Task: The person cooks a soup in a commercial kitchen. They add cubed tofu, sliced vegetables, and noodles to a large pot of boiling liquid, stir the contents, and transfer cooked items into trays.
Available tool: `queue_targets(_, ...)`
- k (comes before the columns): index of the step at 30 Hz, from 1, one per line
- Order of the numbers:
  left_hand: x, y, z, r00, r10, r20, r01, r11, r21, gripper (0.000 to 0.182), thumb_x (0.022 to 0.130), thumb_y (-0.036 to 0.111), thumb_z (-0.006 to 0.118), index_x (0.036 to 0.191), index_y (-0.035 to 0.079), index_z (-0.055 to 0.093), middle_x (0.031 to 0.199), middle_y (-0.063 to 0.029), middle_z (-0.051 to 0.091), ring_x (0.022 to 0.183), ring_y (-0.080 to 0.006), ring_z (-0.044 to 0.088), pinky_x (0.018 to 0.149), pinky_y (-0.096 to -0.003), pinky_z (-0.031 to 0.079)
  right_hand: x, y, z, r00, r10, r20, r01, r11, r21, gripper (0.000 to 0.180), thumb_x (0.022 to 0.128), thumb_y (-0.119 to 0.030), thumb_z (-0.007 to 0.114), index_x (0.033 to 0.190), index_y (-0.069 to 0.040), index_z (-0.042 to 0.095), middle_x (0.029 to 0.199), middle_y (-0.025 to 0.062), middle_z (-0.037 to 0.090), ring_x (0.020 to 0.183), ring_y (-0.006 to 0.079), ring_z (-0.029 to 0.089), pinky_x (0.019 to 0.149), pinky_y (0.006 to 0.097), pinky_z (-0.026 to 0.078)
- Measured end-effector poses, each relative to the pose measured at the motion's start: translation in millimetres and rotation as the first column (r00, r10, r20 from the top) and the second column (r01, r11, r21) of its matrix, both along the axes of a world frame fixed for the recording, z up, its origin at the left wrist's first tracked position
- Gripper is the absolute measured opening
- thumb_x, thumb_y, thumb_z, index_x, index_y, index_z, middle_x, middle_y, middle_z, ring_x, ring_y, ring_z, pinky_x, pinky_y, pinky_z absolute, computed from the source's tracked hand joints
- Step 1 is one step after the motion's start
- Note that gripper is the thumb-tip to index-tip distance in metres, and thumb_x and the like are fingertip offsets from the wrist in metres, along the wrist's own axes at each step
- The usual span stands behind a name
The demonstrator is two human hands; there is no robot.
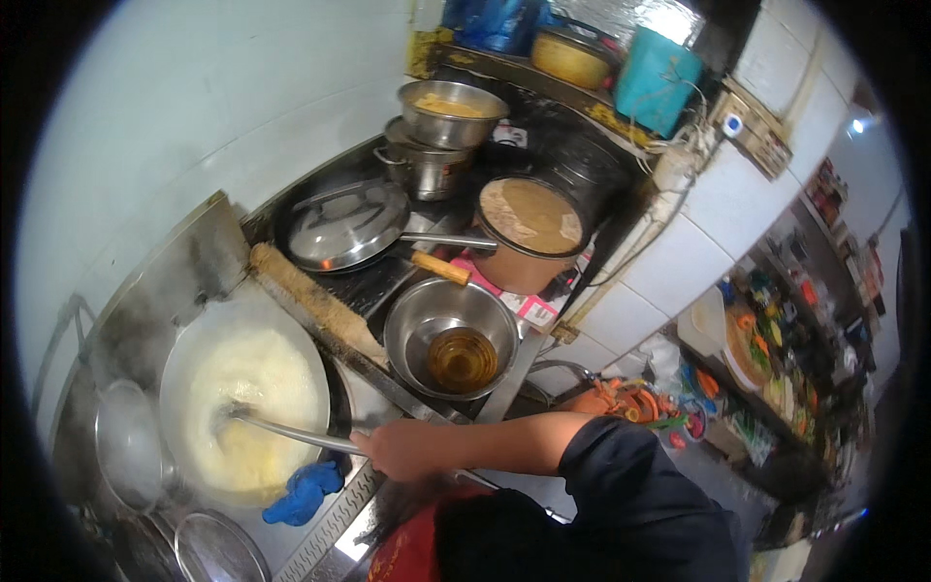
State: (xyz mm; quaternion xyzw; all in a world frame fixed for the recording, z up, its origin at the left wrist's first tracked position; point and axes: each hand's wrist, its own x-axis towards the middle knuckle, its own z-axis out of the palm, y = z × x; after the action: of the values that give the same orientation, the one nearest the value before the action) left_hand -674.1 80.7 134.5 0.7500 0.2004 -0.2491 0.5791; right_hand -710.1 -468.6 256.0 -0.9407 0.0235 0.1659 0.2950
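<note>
My right hand (404,449) grips the metal handle of a ladle or similar long-handled tool (298,433). The tool's head dips into pale yellow, frothy liquid (247,393) in a large wok (174,349). Foam hides the tool's head, so its shape cannot be told. Bunched blue cloth (305,495) lies at the wok's near rim, seemingly over a handle. My left hand is out of view. Steam hangs around the wok.
Beyond my forearm stands a steel bowl (407,349) with brown liquid. A lidded pan (349,225), a brown pot (524,269) and stacked steel pots (429,174) stand behind. Round strainers or lids (131,444) rest beside the wok. A tiled pillar (691,233) carries cables.
</note>
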Motion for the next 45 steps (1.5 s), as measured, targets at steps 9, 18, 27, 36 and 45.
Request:
queue_targets(9,-7,11,0,0.964,-0.246,0.096,0.233,0.964,0.132,0.059,0.087,0.022,0.077,0.138,0.001,0.055,0.111,-0.0155,0.069,0.099,-0.0369,0.062,0.088,-0.0481,0.049,10,18,-28,0.963,-0.268,-0.016,0.268,0.958,0.101,0.062,0.096,-0.017,0.058,0.147,0.012,0.037,0.107,0.0245,0.067,0.098,0.0386,0.067,0.086,0.0449,0.053)
queue_targets(18,-17,7,6,0.970,-0.233,0.074,0.213,0.955,0.206,0.049,0.087,0.007,0.071,0.133,-0.006,0.058,0.108,-0.0251,0.067,0.091,-0.0435,0.064,0.080,-0.0494,0.053,-19,18,-11,0.916,-0.402,0.008,0.355,0.818,0.452,0.046,0.091,-0.022,0.063,0.126,0.006,0.053,0.096,0.0295,0.067,0.092,0.0457,0.066,0.084,0.0497,0.053)
queue_targets(27,-33,55,-27,0.743,-0.587,0.320,0.390,0.769,0.506,0.044,0.089,0.004,0.068,0.130,-0.007,0.059,0.103,-0.0281,0.066,0.085,-0.0447,0.064,0.073,-0.0482,0.055,-51,26,-97,0.931,-0.349,0.112,0.319,0.922,0.217,0.036,0.101,-0.020,0.045,0.129,0.003,0.041,0.103,0.0287,0.069,0.092,0.0469,0.068,0.080,0.0545,0.053)
queue_targets(36,-54,91,-68,0.633,-0.647,0.425,0.324,0.720,0.614,0.034,0.093,0.004,0.064,0.124,-0.009,0.062,0.096,-0.0293,0.067,0.078,-0.0435,0.066,0.067,-0.0443,0.056,-51,31,-91,0.888,-0.438,-0.139,0.458,0.866,0.199,0.036,0.102,-0.021,0.036,0.128,0.004,0.043,0.115,0.0314,0.066,0.101,0.0484,0.066,0.089,0.0570,0.051)
queue_targets(45,-66,29,-36,0.999,-0.022,-0.028,0.028,0.966,0.257,0.045,0.097,0.033,0.070,0.123,-0.004,0.063,0.099,-0.0042,0.067,0.084,-0.0134,0.059,0.075,-0.0301,0.050,-63,12,-123,0.926,-0.371,-0.075,0.373,0.928,0.019,0.045,0.099,-0.023,0.050,0.135,0.003,0.040,0.106,0.0330,0.067,0.095,0.0532,0.064,0.085,0.0600,0.049)
